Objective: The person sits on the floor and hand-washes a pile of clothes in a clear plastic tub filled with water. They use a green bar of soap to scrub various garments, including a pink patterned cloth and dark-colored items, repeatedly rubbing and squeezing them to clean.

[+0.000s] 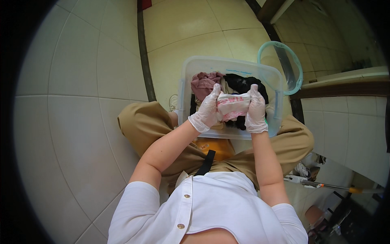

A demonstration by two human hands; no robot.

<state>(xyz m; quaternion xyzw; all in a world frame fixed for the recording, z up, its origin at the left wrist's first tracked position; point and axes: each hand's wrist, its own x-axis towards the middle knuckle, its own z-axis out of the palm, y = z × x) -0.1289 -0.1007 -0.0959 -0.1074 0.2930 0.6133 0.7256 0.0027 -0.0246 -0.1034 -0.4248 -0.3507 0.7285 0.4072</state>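
Between my two gloved hands a small white cloth (pixel 234 105) with pink markings and lettering is stretched, perhaps a sock. My left hand (pixel 210 108), in a thin translucent glove, grips one end with the thumb up. The other end is in my right hand (pixel 256 109), gloved the same way. Both hands are above a clear plastic storage bin (pixel 231 61) that stands between my knees. In the bin lie a crumpled mauve cloth (pixel 204 84) and black clothing (pixel 243 81), with some beige fabric (pixel 227 87) between them. My hands hide part of the bin's contents.
A round mint-rimmed basin (pixel 300 65) stands just behind the bin's right side. Under me is an orange stool (pixel 218 148). A tiled wall (pixel 76 128) rises close on my left. Shoes (pixel 301 169) and a pole-like tool (pixel 323 185) are at the lower right.
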